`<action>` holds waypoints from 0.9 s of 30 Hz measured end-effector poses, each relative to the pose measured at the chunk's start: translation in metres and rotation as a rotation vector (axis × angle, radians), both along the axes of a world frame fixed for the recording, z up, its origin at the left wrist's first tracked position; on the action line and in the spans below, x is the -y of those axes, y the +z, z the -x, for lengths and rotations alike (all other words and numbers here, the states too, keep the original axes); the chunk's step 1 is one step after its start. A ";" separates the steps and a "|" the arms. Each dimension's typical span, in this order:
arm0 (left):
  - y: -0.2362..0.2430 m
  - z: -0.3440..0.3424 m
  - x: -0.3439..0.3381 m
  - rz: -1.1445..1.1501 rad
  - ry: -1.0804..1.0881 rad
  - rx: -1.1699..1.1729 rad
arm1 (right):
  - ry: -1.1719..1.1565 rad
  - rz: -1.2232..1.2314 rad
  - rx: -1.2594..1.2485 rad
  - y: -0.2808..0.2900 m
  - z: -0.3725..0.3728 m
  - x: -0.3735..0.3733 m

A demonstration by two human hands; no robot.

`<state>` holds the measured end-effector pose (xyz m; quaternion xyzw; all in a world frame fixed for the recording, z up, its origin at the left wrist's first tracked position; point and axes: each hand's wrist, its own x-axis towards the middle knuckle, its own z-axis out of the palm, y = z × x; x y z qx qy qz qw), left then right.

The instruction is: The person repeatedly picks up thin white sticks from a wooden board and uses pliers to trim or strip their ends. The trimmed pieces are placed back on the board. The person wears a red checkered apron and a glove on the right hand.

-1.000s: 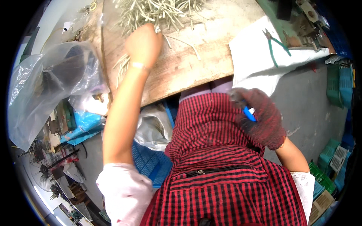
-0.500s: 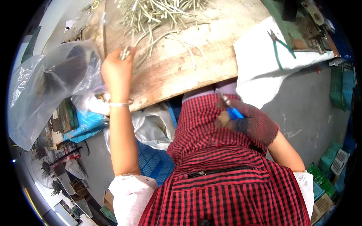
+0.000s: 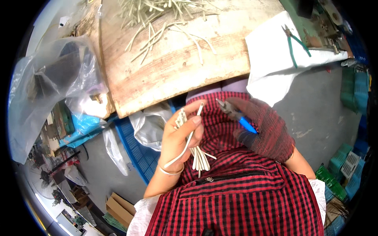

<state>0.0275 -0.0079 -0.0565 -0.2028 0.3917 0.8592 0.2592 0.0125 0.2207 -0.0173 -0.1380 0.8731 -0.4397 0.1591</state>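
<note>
My bare left hand point(image 3: 173, 141) is closed round a bundle of thin cream-coloured tube-like strands point(image 3: 200, 159), over my lap. One strand point(image 3: 192, 135) is pinched apart from the rest between thumb and finger, its dark-centred end pointing up. What the strands are exactly I cannot make out. In a dark knitted glove, my right hand point(image 3: 269, 129) grips blue-handled pliers point(image 3: 247, 125), whose metal jaws point toward the pinched strand without touching it. On the wooden table point(image 3: 165, 78) ahead lies a heap of similar strands point(image 3: 157, 10), with several loose ones nearer me.
Green-handled pliers point(image 3: 292, 47) lie on a white cloth point(image 3: 271, 43) at the table's right. A clear plastic bag point(image 3: 59, 74) hangs on the left. Below the table edge are a blue crate point(image 3: 138, 157) and a whitish bag point(image 3: 147, 128). Crates point(image 3: 348, 165) line the right side.
My left hand has come back from the table to my lap with the strands, one now held apart. My right hand has brought the pliers' jaws round toward them.
</note>
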 end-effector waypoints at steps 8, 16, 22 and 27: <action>0.065 0.016 -0.005 0.337 -0.097 -0.206 | 0.023 -0.310 -0.348 0.035 0.004 0.015; 0.083 0.025 0.000 0.405 -0.226 -0.130 | 0.196 -0.419 -0.407 0.067 0.007 0.011; 0.091 0.030 0.008 0.369 -0.396 -0.037 | 0.318 -0.499 -0.496 0.057 0.015 -0.009; 0.084 0.037 0.010 0.263 -0.544 -0.001 | 0.472 -0.595 -0.783 0.040 0.026 -0.027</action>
